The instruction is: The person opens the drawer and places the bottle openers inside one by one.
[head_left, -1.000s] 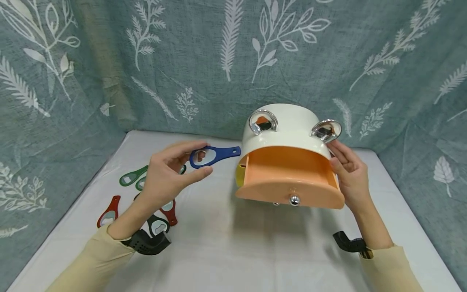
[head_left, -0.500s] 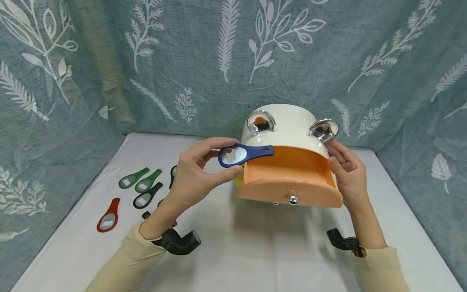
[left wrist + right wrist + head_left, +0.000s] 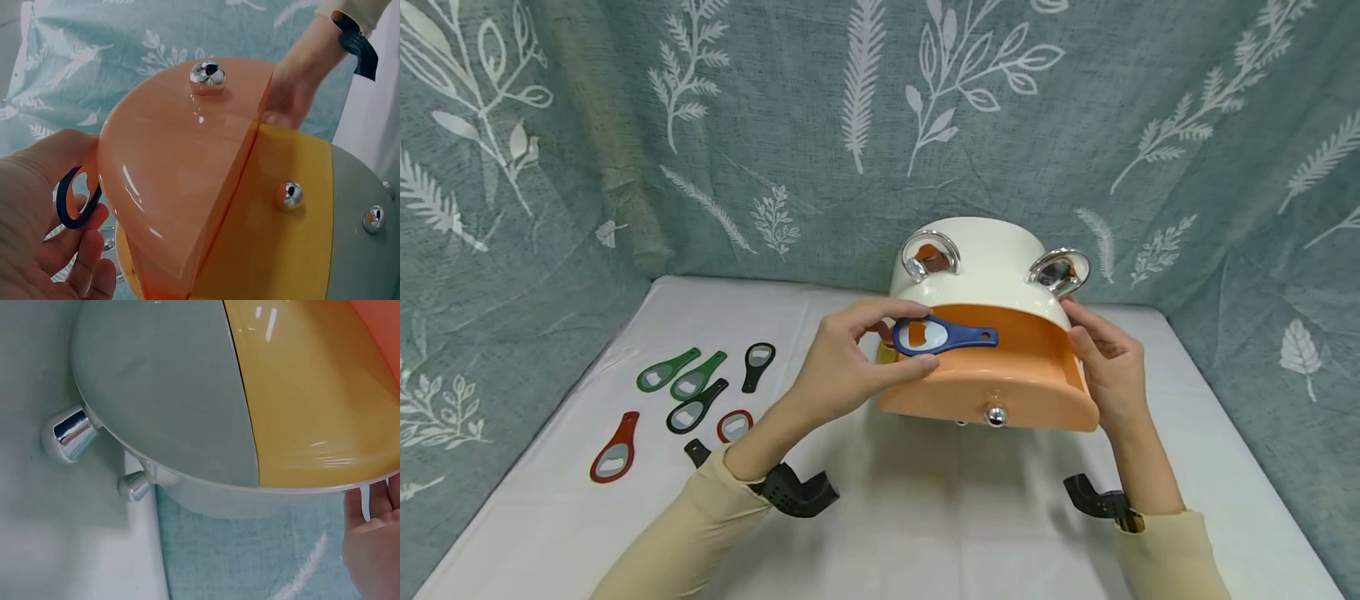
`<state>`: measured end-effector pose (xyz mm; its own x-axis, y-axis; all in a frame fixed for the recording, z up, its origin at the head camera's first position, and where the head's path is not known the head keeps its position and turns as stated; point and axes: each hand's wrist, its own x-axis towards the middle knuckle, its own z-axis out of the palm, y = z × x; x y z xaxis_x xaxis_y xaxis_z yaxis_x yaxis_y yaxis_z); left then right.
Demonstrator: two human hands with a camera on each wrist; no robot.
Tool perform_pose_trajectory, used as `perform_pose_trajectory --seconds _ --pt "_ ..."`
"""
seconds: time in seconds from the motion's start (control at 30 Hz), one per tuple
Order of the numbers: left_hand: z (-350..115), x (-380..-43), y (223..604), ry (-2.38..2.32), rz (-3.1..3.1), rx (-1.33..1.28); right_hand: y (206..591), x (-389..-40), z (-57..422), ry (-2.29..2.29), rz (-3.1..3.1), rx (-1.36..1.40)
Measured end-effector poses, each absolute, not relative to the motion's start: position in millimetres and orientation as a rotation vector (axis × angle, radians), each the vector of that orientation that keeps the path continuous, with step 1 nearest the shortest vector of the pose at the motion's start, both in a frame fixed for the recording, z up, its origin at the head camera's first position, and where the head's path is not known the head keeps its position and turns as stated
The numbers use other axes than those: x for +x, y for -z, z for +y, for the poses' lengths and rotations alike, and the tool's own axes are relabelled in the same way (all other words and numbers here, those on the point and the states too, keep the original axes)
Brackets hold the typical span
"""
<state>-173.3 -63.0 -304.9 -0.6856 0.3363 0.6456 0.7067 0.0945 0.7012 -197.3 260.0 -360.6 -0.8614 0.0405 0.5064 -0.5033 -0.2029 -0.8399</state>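
Observation:
My left hand (image 3: 838, 358) pinches a blue bottle opener (image 3: 962, 336) by its round end, thumb below and fingers above. The opener overlaps the open orange drawer (image 3: 985, 396) in the head view, its handle pointing right. In the left wrist view the ring of the opener shows beside the drawer front. The drawer is pulled out of a white rounded cabinet (image 3: 981, 258), above a yellow drawer (image 3: 306, 244) and a grey drawer (image 3: 156, 412), both shut. My right hand (image 3: 1112, 362) rests against the cabinet's right side with fingers extended, partly hidden behind it.
On the white table (image 3: 925, 533) at left lie several bottle openers: two green, a red one (image 3: 613, 454), another red and several black. My left forearm covers part of some. Two chrome loops (image 3: 931, 257) stick up from the cabinet. A patterned curtain (image 3: 820, 150) stands behind.
My left hand has carried the blue bottle opener rightward, from beside the cabinet to the front of the open orange drawer. My right hand has stayed at the cabinet's side.

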Motion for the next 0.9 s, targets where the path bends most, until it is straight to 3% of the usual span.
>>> perform_pose_trajectory --seconds 0.47,0.9 --pt "-56 -184 292 1.477 -2.128 -1.030 359 -197 261 -2.135 -1.707 0.527" --pt "-152 -173 317 1.577 -2.264 -0.827 361 -196 259 -2.170 -1.672 0.527"
